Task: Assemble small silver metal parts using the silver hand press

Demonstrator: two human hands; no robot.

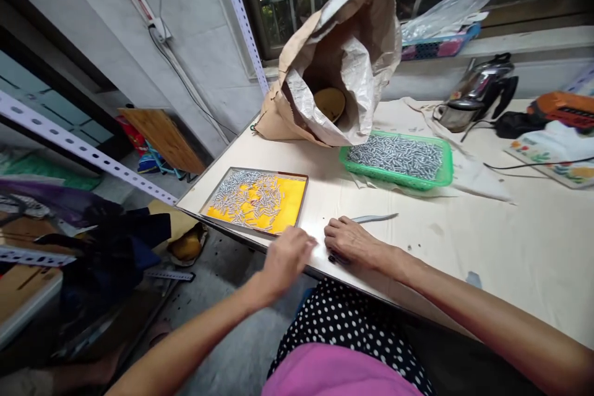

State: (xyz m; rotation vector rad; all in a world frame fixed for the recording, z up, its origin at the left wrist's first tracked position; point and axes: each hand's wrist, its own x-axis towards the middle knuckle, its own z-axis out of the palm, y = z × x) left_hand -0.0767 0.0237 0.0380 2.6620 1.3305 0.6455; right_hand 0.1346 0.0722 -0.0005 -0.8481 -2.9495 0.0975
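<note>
My left hand is slightly blurred, with its fingers curled together near the table's front edge, just below the corner of a shallow tray. Whatever it pinches, if anything, is hidden. Resting on the tabletop to its right is my right hand, its fingers curled in over a small dark thing that only partly shows. Beyond that hand lies a thin grey pointed strip. Many small silvery metal pins are spread over the tray's yellow bottom, thickest at its left side.
A green plastic basket full of similar pins stands at the back. Behind the tray, a large open paper sack leans with a round yellowish thing inside. A metal kettle and an orange item are at the back right.
</note>
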